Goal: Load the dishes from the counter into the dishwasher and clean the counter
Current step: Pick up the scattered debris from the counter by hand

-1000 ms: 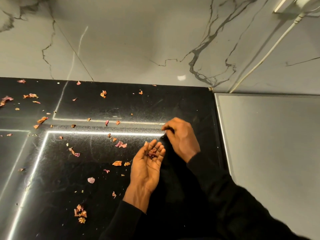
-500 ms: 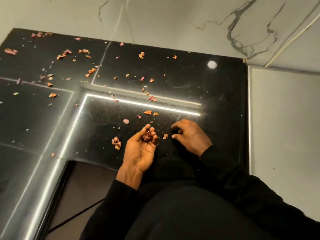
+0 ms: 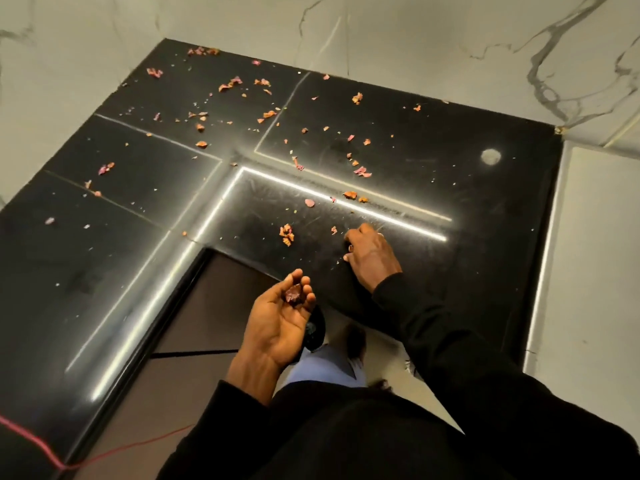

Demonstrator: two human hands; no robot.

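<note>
Head view: your left hand (image 3: 280, 323), palm up, cups gathered scraps (image 3: 295, 295) in its curled fingers, near your right hand (image 3: 372, 254). That one rests on the counter (image 3: 485, 237), fingers curled under, pinching or not I cannot tell; loose scraps (image 3: 286, 234) lie just to its left.

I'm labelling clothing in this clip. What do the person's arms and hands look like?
Both arms wear long black sleeves: the left sleeve and the right sleeve. The left hand and right hand are bare, with no gloves and no watch visible. A pale glint on one of the right fingers may be a ring, but it is too small to tell.
</note>
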